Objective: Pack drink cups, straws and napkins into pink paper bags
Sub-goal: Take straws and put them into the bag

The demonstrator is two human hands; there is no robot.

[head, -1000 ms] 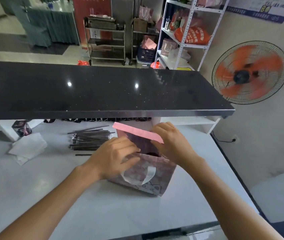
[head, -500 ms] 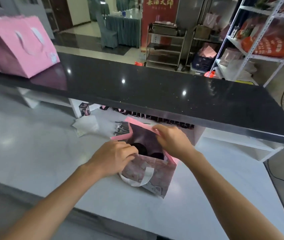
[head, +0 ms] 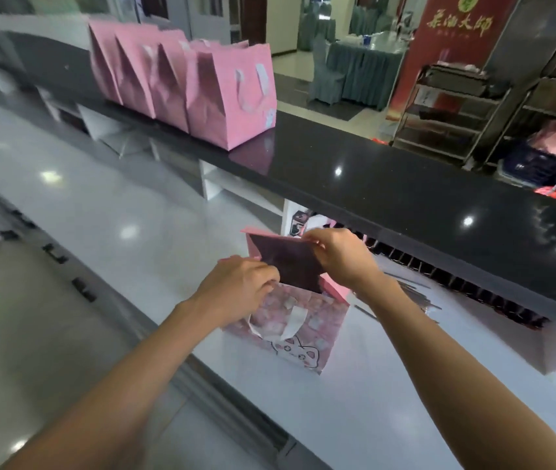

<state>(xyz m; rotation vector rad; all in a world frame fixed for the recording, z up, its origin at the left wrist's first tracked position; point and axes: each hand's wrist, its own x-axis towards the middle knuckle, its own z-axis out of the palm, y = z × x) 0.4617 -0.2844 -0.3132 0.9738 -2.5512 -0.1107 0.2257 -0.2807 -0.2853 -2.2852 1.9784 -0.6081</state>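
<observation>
Pink paper bag (head: 290,325) stands upright on the white table (head: 388,401), just below the black counter ledge (head: 405,195). Left hand (head: 239,293) pinches the near rim of its mouth, right hand (head: 341,254) pinches the far rim flap. Four more pink bags (head: 185,83) in a row on the ledge, well apart. Dark straws (head: 412,300) lie just right of the bag.

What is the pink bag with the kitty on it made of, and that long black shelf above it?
The pink printed bag looks like matte paper: its sides hold sharp creases. Its flat white handle could be paper or ribbon. The long black counter looks like polished stone, perhaps imitation: it mirrors the lights.
</observation>
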